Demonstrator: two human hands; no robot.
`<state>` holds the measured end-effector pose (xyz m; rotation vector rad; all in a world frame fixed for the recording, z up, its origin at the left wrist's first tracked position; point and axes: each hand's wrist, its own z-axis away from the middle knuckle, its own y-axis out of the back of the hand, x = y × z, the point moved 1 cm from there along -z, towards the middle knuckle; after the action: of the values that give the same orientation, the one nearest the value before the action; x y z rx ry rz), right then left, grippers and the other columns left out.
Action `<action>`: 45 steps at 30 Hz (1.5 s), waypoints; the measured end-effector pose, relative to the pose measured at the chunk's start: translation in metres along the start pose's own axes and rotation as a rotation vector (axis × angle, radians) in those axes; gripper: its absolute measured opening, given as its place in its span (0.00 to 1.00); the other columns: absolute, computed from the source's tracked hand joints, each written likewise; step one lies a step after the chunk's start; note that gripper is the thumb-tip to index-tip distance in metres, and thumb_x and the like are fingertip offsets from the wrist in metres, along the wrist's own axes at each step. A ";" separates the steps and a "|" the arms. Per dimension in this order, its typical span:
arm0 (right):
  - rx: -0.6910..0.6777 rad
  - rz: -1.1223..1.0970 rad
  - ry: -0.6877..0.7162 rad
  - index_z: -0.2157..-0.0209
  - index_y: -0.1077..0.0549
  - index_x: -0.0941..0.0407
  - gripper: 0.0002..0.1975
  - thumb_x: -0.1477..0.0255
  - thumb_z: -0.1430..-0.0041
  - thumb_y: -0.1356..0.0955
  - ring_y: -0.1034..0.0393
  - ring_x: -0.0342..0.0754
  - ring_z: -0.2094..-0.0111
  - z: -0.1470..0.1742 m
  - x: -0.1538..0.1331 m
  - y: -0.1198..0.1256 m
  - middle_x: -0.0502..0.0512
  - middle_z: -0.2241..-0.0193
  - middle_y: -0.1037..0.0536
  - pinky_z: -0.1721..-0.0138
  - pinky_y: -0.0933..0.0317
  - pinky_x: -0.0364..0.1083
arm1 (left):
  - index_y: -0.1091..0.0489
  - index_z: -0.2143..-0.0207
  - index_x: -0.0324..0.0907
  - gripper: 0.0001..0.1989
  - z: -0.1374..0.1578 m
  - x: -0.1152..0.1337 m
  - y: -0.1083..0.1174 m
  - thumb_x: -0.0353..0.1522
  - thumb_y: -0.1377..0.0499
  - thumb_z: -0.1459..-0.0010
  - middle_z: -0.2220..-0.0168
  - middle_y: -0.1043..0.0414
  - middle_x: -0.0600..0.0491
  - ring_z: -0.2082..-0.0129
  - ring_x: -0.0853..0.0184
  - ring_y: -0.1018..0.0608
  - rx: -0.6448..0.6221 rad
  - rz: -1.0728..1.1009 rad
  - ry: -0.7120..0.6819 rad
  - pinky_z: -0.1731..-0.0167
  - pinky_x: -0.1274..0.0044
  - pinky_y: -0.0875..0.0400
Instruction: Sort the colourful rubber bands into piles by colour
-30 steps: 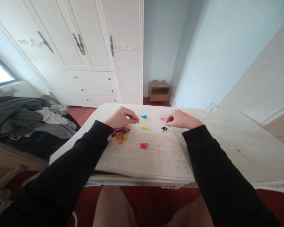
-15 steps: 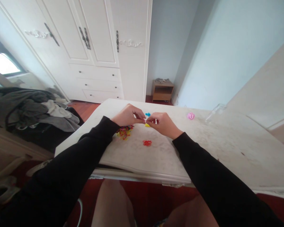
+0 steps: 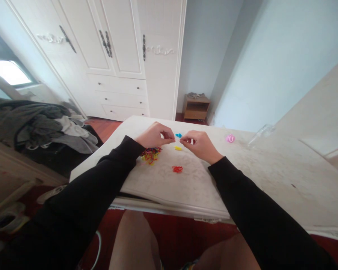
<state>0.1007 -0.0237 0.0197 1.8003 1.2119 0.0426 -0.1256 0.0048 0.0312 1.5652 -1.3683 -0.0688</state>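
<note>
Left hand [image 3: 157, 135], right hand [image 3: 200, 143]: pinching thin strand [image 3: 177, 140] near table's [image 3: 242, 168] far edge
Strand: apparently being stretched; next likely needs steady tension

Pale strand [image 3: 177, 140]; red bands [image 3: 177, 169], yellow bundle [image 3: 178, 148], blue cluster [image 3: 178, 135], pink cluster [image 3: 230, 138]; multicoloured band pile [image 3: 151, 156]; grey-smudged off-white counter [image 3: 191, 189].

You are bringing your right hand [image 3: 199, 144] left toward your left hand [image 3: 154, 135], a thin strand [image 3: 177, 140] now showing between them. You are hiding the small pink and black bundles and uncovering the far-right pink heap [image 3: 230, 138].
</note>
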 end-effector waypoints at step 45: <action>0.104 0.057 0.026 0.65 0.17 0.55 0.09 0.69 0.33 0.30 0.34 0.43 0.73 0.001 -0.005 0.006 0.52 0.71 0.21 0.68 0.42 0.44 | 0.19 0.71 0.40 0.08 0.000 0.006 -0.004 0.34 0.34 0.41 0.73 0.19 0.50 0.77 0.72 0.24 0.175 -0.045 -0.088 0.72 0.81 0.28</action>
<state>0.1036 -0.0287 0.0254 1.9303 1.2007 0.0362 -0.1206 -0.0002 0.0318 1.7569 -1.4394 -0.0473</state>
